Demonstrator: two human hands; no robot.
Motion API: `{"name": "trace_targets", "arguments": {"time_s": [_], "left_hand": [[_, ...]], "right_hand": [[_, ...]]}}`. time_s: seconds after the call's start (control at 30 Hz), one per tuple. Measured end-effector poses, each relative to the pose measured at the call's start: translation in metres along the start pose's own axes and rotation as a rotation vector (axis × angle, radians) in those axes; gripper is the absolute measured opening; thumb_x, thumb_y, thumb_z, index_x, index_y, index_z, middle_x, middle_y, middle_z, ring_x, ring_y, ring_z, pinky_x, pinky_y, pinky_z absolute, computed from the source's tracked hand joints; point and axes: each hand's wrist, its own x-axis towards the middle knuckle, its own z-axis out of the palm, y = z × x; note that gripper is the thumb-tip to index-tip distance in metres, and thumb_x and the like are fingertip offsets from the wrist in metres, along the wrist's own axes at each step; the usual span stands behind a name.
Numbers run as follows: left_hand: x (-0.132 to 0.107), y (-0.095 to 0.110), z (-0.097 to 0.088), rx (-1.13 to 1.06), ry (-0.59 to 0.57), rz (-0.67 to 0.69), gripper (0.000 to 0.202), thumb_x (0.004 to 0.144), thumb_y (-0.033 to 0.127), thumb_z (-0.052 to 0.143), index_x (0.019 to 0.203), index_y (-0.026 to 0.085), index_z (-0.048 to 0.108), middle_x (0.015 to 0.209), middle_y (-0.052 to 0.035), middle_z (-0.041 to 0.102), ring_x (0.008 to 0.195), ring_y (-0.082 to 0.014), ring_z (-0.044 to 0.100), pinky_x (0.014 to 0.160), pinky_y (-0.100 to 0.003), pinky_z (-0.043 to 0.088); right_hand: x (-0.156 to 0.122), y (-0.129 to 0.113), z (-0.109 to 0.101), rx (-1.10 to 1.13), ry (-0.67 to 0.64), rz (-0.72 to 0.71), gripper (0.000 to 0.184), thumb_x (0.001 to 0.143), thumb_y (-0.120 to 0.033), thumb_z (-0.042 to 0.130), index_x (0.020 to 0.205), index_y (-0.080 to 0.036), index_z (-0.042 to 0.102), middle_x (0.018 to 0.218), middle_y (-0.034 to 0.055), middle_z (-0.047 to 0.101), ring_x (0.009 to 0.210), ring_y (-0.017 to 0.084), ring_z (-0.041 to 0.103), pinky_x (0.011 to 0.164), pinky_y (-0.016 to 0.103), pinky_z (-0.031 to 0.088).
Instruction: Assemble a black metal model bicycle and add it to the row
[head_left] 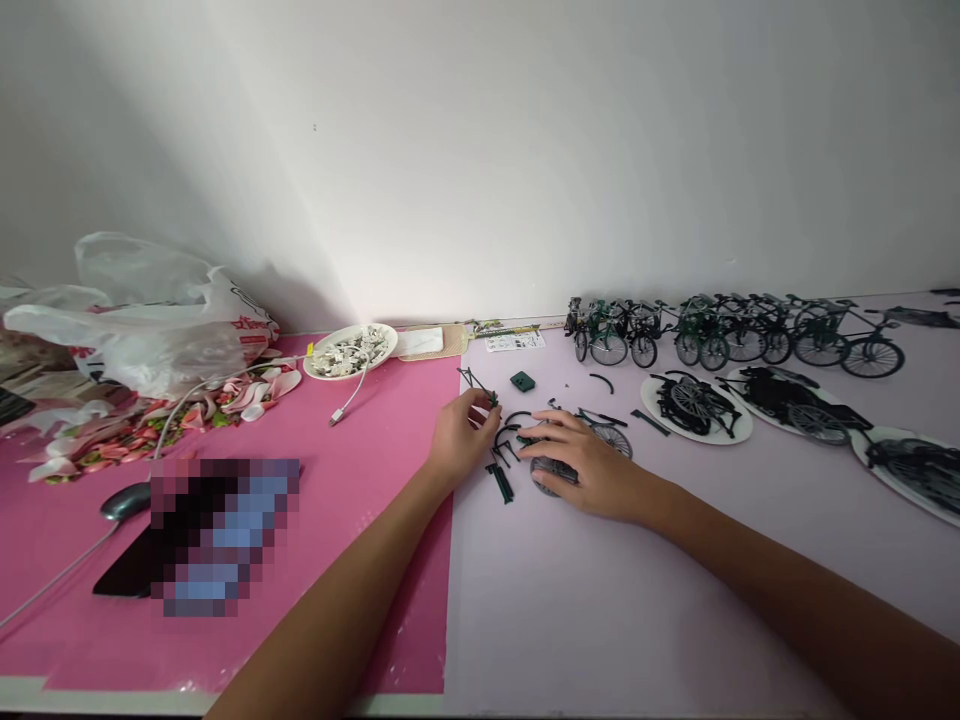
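Note:
My left hand (pixel 463 435) is closed in a pinch on a thin dark green model-bicycle part (pixel 474 382), whose rods stick up past the fingertips. To its right, my right hand (pixel 585 462) reaches over loose parts with its fingers spread; a small dark piece lies by the fingertips. A spoked model wheel (pixel 613 440) shows partly from behind that hand, and another wheel (pixel 546 478) lies beneath it. Between the hands are curved dark strips (pixel 513 420), and below them a flat dark green part (pixel 500 482). A small dark green block (pixel 523 381) sits farther back.
Assembled model bicycles (pixel 739 330) stand along the wall at right. White plates (pixel 739 432) with dark bicycle parts lie before them. At left are a plastic bag (pixel 157 340), artificial petals (pixel 112 445), a plate (pixel 319 372) of light pieces, a cable (pixel 351 400) and a phone (pixel 124 575).

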Motion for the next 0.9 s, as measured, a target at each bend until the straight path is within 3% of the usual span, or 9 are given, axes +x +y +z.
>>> {"name": "trace_targets", "arguments": {"time_s": [0.27,0.57,0.77,0.9], "left_hand": [[0.001,-0.003,0.001,-0.003,-0.012,-0.002,0.018,0.088,0.039,0.064,0.092,0.021,0.066,0.087,-0.004,0.076,0.069,-0.0185,0.069,0.065,-0.032,0.055],[-0.001,0.001,0.0,0.015,-0.021,0.011,0.018,0.089,0.037,0.064,0.093,0.02,0.066,0.09,-0.0032,0.075,0.068,-0.0162,0.068,0.063,-0.029,0.053],[-0.003,0.002,0.0,0.059,-0.04,0.062,0.017,0.091,0.035,0.064,0.098,0.02,0.066,0.097,-0.0035,0.075,0.071,-0.0157,0.069,0.063,-0.028,0.053],[-0.006,0.004,0.001,0.092,-0.056,0.129,0.016,0.092,0.032,0.063,0.103,0.021,0.066,0.098,-0.003,0.075,0.073,-0.015,0.07,0.065,-0.027,0.054]], "right_hand": [[0.002,0.003,0.002,-0.018,0.029,0.006,0.025,0.103,-0.033,0.058,0.121,-0.029,0.075,0.137,0.0047,0.068,0.143,0.032,0.045,0.118,0.061,0.043],[0.003,0.009,0.007,-0.04,0.142,-0.11,0.024,0.103,-0.023,0.058,0.121,-0.023,0.074,0.124,0.0075,0.074,0.132,0.029,0.054,0.11,0.055,0.052],[0.006,0.011,0.002,-0.003,0.294,-0.227,0.017,0.099,-0.016,0.064,0.105,-0.024,0.077,0.099,0.0069,0.077,0.112,0.026,0.064,0.093,0.045,0.06],[0.008,0.008,-0.003,0.023,0.353,-0.266,0.014,0.098,-0.015,0.066,0.101,-0.023,0.076,0.094,0.0057,0.076,0.097,0.024,0.067,0.086,0.042,0.06]]}}
